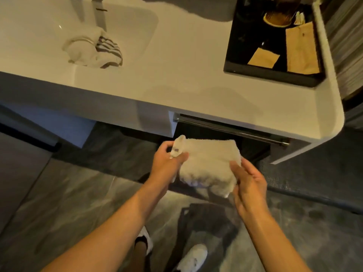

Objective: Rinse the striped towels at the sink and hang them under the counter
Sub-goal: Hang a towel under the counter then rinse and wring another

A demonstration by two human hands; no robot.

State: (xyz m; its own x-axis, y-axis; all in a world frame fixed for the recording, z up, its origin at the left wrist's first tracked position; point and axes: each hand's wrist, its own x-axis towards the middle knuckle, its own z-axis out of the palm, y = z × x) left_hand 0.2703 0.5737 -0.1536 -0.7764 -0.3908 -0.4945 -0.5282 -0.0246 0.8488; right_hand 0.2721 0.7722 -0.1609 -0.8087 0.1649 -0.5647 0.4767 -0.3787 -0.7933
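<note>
White terry towel (208, 163) hangs bunched between both hands: the left hand (169, 160) pinches its corner at nine o'clock, the right hand (249, 183), fingers curled, grips its edge at four o'clock. The rail (231, 130) under the table (186, 83) runs at twelve o'clock, just beyond. Further out at eleven o'clock, a striped towel (94, 50) lies crumpled in the sink (39, 32).

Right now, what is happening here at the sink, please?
A person holds a folded white towel in both hands below the counter edge, in front of the metal rail. The left hand pinches one corner; the right hand supports the other side. The rail is bare. A striped towel lies bunched in the sink.
</note>
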